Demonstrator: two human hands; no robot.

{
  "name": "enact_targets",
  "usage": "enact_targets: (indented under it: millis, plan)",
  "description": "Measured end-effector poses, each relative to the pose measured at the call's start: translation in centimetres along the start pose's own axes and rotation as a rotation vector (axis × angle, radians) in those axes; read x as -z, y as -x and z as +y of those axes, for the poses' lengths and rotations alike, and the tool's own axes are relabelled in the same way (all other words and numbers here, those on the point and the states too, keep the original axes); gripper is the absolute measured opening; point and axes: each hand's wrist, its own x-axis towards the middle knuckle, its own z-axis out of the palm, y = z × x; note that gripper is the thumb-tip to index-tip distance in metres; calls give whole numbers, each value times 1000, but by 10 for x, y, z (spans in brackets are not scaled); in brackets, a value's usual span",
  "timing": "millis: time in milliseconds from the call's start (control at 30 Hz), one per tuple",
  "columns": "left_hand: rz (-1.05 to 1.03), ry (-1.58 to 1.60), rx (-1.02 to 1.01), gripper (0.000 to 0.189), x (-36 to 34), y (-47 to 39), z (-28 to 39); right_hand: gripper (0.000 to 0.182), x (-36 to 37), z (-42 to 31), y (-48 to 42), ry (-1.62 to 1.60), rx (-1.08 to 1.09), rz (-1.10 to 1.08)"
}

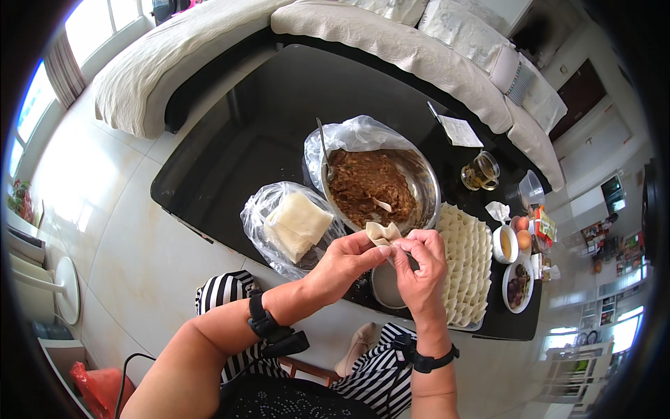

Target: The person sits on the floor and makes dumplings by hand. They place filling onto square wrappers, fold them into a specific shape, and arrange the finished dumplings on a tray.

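Observation:
Between the fingertips of my left hand [350, 259] and my right hand [425, 269] is a folded wonton [381, 232], pinched from both sides. Just beyond it stands a steel bowl [435, 194] of brown minced filling [366, 180], with a pale spatula tip [383, 205] stuck in the meat and a metal spoon [321, 139] leaning at the left rim. A stack of square wrappers [301, 222] lies on an open plastic bag [256, 220] left of my hands. Under my hands sits a round metal dish [384, 288], partly hidden. Rows of wrapped wontons [466, 262] cover a tray at right.
On the black table [261, 120] at right are a glass mug [479, 170], a white bowl of yellowish liquid [505, 244], a bowl of grapes [518, 288], peaches [523, 239] and a clear plastic container [531, 188]. Behind them lie a paper [460, 131] and pen [433, 111]. A covered sofa [387, 63] borders the far side.

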Motion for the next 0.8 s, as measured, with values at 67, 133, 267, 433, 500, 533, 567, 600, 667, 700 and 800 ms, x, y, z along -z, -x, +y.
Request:
enact_targets:
  millis: [67,133,267,433,500,533,567,600,667,700,800]
  plan:
    - [11,-59,-10,33,0,0,0,13,1,-1,1,-24,-17,8]
    - [27,-109,-10,33,1,2,1,12,2,-1,2,-90,-57,21]
    - [-2,-124,-2,32,1,2,5,13,8,7,8,-368,-276,52]
    - [47,-5,17,32,3,3,4,35,24,23,20,-686,-497,-106]
    - [68,-56,54,31,2,3,6,39,23,27,28,-620,-596,-193]
    - [68,-80,81,30,3,3,7,39,23,27,30,-588,-647,-235]
    - [68,-105,107,29,4,4,8,39,23,27,33,-556,-698,-276]
    - [72,-170,132,29,2,4,11,40,20,29,36,-565,-659,-264]
    - [88,-188,178,30,-2,2,11,39,18,38,44,-509,-659,-314]
    - [98,-199,197,30,-3,2,11,39,17,40,46,-483,-656,-339]
    - [73,-162,197,30,-1,-3,0,39,16,39,47,-387,-617,-339]
